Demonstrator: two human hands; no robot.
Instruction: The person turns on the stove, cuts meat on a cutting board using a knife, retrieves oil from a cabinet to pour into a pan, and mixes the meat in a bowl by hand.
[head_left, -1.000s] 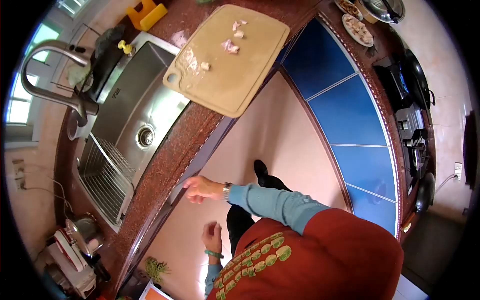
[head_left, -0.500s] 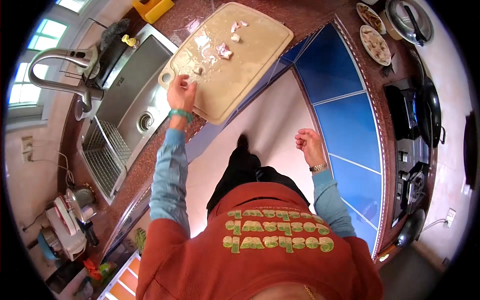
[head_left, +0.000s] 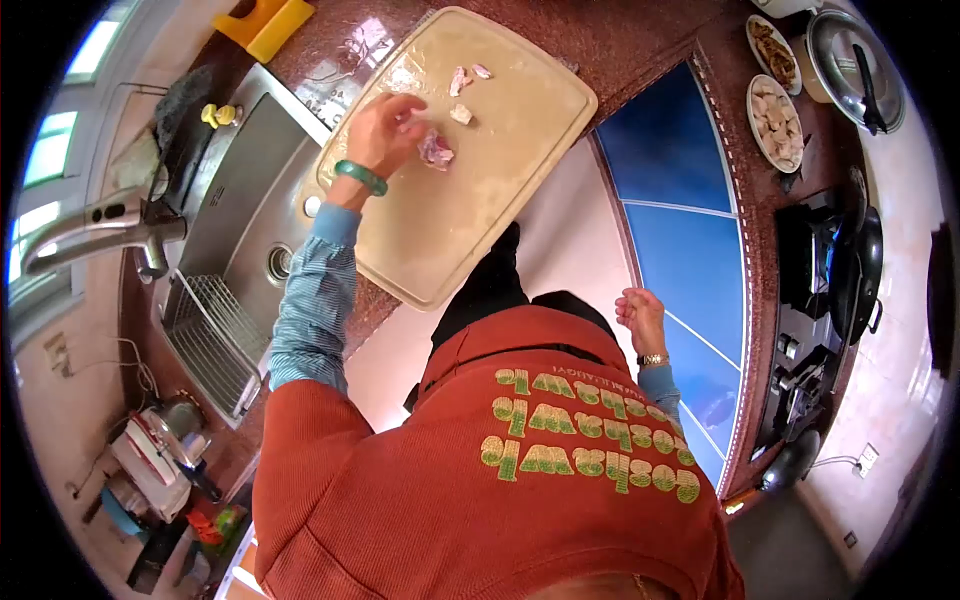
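Note:
My left hand, with a green bangle at the wrist, is over the left part of the tan cutting board. Its fingers are bent together around something small and pale that I cannot make out. Just right of the fingertips a pink piece of meat lies on the board. Farther up are a whitish piece and small pinkish scraps. My right hand, a watch on its wrist, hangs away from the board at my right side, loosely bent and empty.
A sink with a wire rack and a faucet is on the left. On the right counter are a plate of pale pieces, a plate of brown food, a lidded pot and a wok.
My left hand has moved up and right over the board, and the piece once near its fingers no longer shows there. My right hand, once reaching left, is now at my right side.

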